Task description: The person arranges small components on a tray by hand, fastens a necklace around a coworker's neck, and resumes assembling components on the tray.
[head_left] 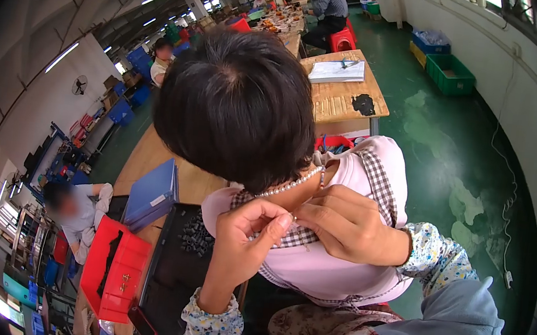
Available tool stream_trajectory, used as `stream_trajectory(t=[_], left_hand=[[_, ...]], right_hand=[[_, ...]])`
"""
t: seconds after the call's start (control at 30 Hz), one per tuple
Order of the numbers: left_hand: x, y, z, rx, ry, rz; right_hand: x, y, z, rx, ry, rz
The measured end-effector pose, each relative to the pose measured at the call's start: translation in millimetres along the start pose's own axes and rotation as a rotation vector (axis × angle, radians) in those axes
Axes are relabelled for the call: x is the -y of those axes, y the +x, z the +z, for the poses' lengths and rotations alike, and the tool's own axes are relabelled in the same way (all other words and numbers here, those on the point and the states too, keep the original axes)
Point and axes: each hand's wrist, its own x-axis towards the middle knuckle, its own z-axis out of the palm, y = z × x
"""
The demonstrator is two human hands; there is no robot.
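A seated person in a pink top has their back to me, and a pearl necklace [293,185] lies around their neck. Behind the neck, my left hand [244,234] pinches thumb and forefinger together at a tiny pale piece, seemingly an end of the necklace. Close by on the right, my right hand [351,228] is also closed in a pinch, its fingertips almost meeting those of the left. Its fingers hide most of what it grips. Under both hands runs a checked strap [300,237] on the person's back.
On the left stand a blue binder [153,195], a black tray [172,256] with small dark parts, and a red box [114,272]. A phone [142,325] lies near the tray. Farther back are a wooden table [336,99], a green crate [450,74] and other people.
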Motion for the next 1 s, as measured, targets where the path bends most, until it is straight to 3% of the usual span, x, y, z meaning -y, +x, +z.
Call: stream_trajectory(t=[0.67,1.0], left_hand=[[-5,-7,2,-0.053,-0.029,-0.007],[1,-14,2,-0.094,-0.125,0.009]], right_hand=[[10,8,-3,0.038,0.009,0.012],[10,7,-3,0.052,0.157,0.061]])
